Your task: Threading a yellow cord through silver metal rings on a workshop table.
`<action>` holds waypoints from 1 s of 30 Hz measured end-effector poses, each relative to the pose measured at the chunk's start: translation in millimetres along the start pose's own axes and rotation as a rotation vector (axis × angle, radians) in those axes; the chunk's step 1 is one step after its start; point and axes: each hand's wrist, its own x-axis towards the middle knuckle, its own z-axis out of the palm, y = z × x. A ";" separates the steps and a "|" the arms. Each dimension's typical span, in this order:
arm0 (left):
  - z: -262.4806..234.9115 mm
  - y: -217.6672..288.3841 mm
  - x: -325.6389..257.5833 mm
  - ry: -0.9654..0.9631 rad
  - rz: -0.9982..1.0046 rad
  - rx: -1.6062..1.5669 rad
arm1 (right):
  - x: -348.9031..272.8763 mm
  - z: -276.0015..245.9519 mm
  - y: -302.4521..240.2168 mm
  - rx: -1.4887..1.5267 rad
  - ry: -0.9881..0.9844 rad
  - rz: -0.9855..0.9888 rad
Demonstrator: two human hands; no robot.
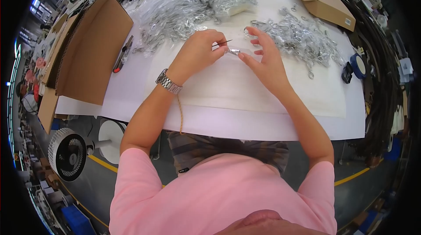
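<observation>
- Brown carton (94,50) at the worktop's (210,123) left edge; contents cannot be made out.
- Clear plastic bags (228,0), bunched, with silvery metal pieces in them.
- Left hand (195,53): fingers pinched on a thin dark tool (226,42), its tip pointing right and slightly away, and a small silver piece (233,51) above the worktop, long axis nearly left-right.
- Right hand (269,61): thumb at the piece's right end, contact unclear; fingers spread wide.
- Silvery pile (298,37) beyond the right hand.

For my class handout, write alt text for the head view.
The person's left hand holds a thin dark pointed tool; a small silvery piece sits between it and the right hand. Beyond, silvery pieces and clear plastic lie heaped.
</observation>
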 end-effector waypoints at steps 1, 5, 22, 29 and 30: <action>-0.5 5.9 1.2 -0.052 -0.001 -0.123 | -1.1 -1.9 1.5 -0.003 0.002 0.002; -1.3 9.0 4.6 -0.096 -0.035 -0.317 | 3.8 -13.1 -4.0 0.078 -0.408 0.259; 14.0 13.6 -2.0 -0.173 -0.235 -0.488 | 7.8 -25.2 -0.4 0.678 -0.522 0.611; 9.1 14.1 -0.3 -0.132 -0.097 -0.310 | 10.0 -18.6 1.8 0.754 -0.631 0.676; 8.7 17.2 -0.1 -0.073 -0.025 -0.305 | 11.6 -18.6 1.3 0.770 -0.633 0.727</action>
